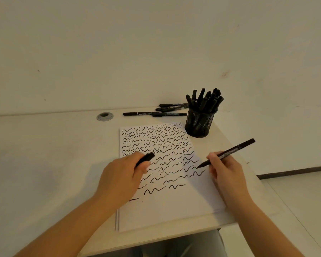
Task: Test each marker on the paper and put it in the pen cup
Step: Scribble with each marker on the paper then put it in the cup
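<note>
A white paper covered in rows of black squiggles lies on the desk. My right hand grips an uncapped black marker, its tip just above the paper at the right end of a squiggle row. My left hand rests on the paper's left side and holds the black marker cap between thumb and fingers. A black mesh pen cup, filled with several black markers, stands beyond the paper's top right corner. Several more capped markers lie on the desk behind the paper, left of the cup.
A round grey cable grommet sits in the desk at the back left. The white desk ends against the wall behind; its right edge runs close past the cup and my right hand, with floor beyond.
</note>
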Available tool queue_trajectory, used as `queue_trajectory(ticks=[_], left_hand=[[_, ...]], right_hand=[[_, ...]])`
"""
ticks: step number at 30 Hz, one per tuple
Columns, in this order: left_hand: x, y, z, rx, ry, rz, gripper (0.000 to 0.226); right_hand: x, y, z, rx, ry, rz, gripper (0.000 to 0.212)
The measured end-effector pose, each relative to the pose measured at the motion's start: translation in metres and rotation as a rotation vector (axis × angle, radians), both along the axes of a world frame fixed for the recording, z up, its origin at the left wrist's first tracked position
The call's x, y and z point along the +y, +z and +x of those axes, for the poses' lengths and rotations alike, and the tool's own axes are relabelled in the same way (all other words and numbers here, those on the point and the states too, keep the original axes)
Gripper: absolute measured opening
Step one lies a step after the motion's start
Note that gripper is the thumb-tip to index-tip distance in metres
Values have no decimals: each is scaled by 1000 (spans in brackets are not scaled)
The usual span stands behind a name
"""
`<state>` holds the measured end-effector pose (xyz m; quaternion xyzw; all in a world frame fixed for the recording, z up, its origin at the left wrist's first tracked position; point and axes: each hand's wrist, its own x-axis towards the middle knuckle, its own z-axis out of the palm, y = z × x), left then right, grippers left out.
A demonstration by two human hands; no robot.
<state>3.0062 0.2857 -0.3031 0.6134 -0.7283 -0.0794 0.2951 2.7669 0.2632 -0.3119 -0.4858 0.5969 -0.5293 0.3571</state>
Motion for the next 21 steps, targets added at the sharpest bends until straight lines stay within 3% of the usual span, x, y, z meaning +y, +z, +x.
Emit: queue_trajectory(ticks=[5,13,21], left_hand=[[-20,-8,-17,-98,-131,25,28],[-23,-20,-11,-3,-135,41,22],[-22,-19,-12,26,-144,56,22]], right_hand=[[5,-4,3,69,108,-90,16],[11,-5,7,246,299,-122,15],[12,-6,5,317,214,-136,19]])
